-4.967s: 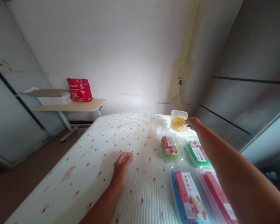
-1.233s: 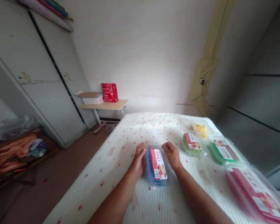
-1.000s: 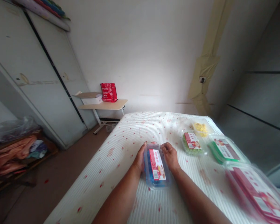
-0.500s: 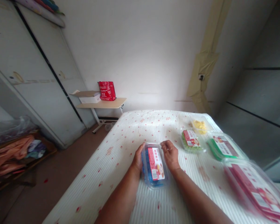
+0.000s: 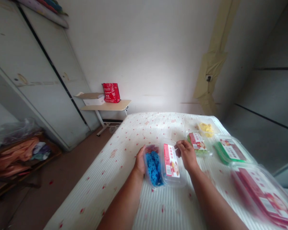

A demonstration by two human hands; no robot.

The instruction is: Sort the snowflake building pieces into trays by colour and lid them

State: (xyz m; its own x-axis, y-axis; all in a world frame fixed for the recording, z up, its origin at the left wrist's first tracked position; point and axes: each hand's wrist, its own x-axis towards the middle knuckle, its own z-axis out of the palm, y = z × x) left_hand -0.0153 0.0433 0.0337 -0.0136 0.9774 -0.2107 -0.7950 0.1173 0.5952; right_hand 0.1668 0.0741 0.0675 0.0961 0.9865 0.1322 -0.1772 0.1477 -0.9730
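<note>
A clear plastic container (image 5: 147, 174) sits on the bed in front of me, with several small blue pieces (image 5: 154, 167) inside. My left hand (image 5: 140, 160) grips its left side near the far corner. The clear lid (image 5: 171, 161), with a red and white label, is lifted off to the right and partly overlaps the container's right side. At the lid's far right edge, my right hand (image 5: 186, 153) pinches the rim between thumb and fingers.
Right of my hands stand containers with green (image 5: 199, 143), yellow (image 5: 206, 128), darker green (image 5: 230, 150) and pink contents (image 5: 264, 191). A red bag (image 5: 111, 93) and a white box (image 5: 94, 100) rest on a small table (image 5: 108, 106) beyond the bed (image 5: 124, 179).
The lid has come off the container and moved right with my right hand, uncovering the blue pieces. My left hand still holds the container's left side.
</note>
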